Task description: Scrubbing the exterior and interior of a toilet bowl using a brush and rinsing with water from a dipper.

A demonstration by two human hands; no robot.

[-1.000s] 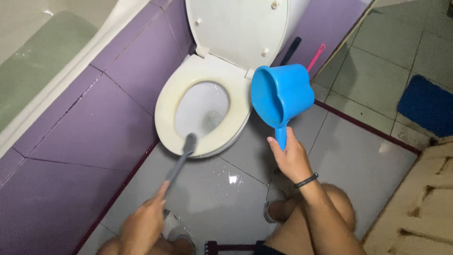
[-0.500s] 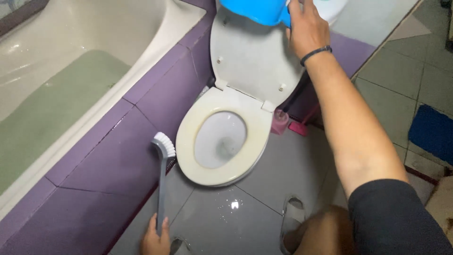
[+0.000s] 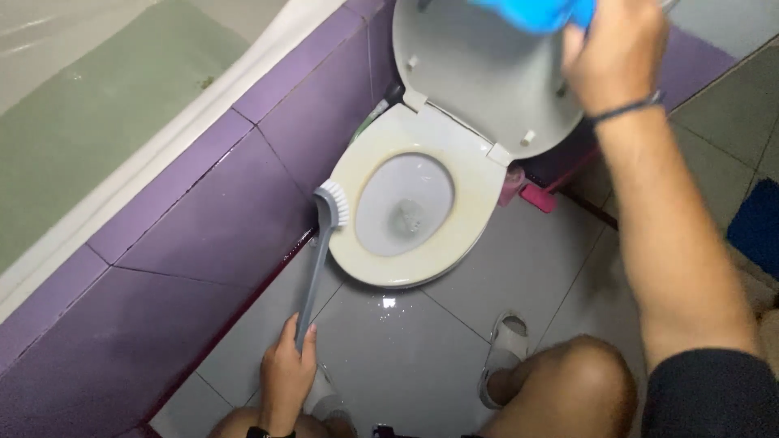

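Note:
My left hand [image 3: 286, 373] grips the lower end of a long grey toilet brush [image 3: 318, 258]. Its white bristle head rests against the left rim of the cream toilet seat [image 3: 479, 191]. The bowl [image 3: 403, 203] is open, and the white lid [image 3: 479, 77] stands raised behind it. My right hand [image 3: 613, 53] reaches up over the lid and holds a blue plastic water scoop [image 3: 535, 12], mostly cut off by the top edge.
A purple tiled ledge [image 3: 203, 219] borders a bathtub [image 3: 97, 113] on the left. The grey floor tiles [image 3: 406, 341] are wet. A pink brush holder [image 3: 531, 193] sits right of the toilet, a blue mat [image 3: 759, 231] at far right. My sandalled feet [image 3: 503, 349] stand below.
The brush head swung from beside the ledge onto the seat's left rim. My right hand with the blue scoop stayed high above the lid, and the view shifted slightly.

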